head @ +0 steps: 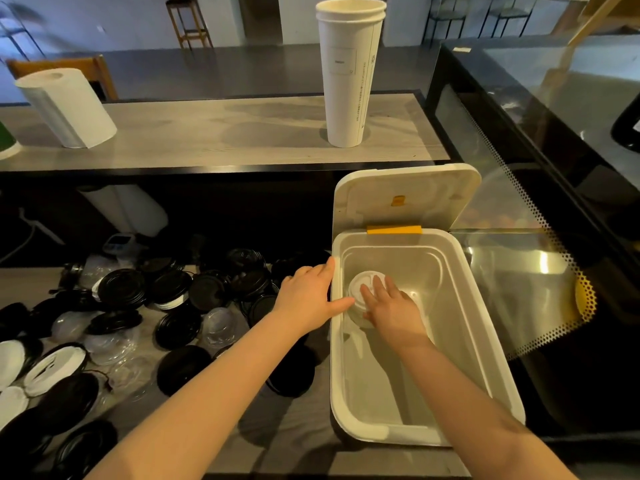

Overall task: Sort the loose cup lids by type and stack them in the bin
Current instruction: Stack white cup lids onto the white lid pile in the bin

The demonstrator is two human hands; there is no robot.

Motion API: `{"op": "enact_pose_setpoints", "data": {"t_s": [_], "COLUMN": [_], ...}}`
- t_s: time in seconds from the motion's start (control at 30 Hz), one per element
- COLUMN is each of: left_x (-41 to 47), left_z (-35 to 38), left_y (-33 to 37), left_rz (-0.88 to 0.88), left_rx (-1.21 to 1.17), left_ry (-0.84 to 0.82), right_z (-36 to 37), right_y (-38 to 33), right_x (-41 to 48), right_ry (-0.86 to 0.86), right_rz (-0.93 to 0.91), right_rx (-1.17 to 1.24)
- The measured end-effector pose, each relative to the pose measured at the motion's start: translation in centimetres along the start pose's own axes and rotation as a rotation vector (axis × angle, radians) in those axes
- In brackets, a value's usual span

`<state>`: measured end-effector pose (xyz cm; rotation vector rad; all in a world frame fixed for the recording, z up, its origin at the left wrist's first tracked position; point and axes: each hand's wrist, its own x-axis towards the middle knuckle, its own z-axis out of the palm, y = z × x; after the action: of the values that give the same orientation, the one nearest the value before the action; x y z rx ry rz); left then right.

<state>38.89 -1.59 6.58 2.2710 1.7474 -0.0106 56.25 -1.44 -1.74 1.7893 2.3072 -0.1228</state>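
- Lid, white point(364, 283), sits at the far left of the bin point(334, 375) floor, under my right hand point(393, 308), whose fingers lie straight and slightly spread on its top.
- My left hand point(308, 299) rests spread against the bin's left rim, thumb over the edge.
- Open room runs from the lid to the bin's near wall.
- The cover point(405, 195) stands open behind.
- Black lids point(121, 289), clear lids point(214, 320) and white lids point(55, 363) crowd the counter point(301, 420) just left.

No writing can be read. The tall stack of white paper cups point(349, 77) on the counter point(207, 133) bears a small printed box on its front. A vertical line of print runs just right of that box. Both are too small and blurred to make out.
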Motion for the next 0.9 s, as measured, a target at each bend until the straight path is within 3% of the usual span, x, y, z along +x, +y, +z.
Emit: {"op": "enact_pose_setpoints", "data": {"t_s": [0.53, 0.73, 0.9], "left_x": [0.2, 0.3, 0.0], "left_z": [0.5, 0.3, -1.2], "left_y": [0.2, 0.1, -0.7], "left_rz": [-0.021, 0.030, 0.131], "left_rx": [0.074, 0.146, 0.276], "left_ry": [0.022, 0.045, 0.165], "right_z": [-0.2, -0.9, -3.3], "right_y": [-1.0, -0.9, -0.7], "right_x": [-0.6, -0.9, -0.9], "right_ry": [-0.078, -0.089, -0.038], "right_rz": [-0.036, 0.036, 0.036], "right_rx": [-0.158, -0.071, 0.062]}}
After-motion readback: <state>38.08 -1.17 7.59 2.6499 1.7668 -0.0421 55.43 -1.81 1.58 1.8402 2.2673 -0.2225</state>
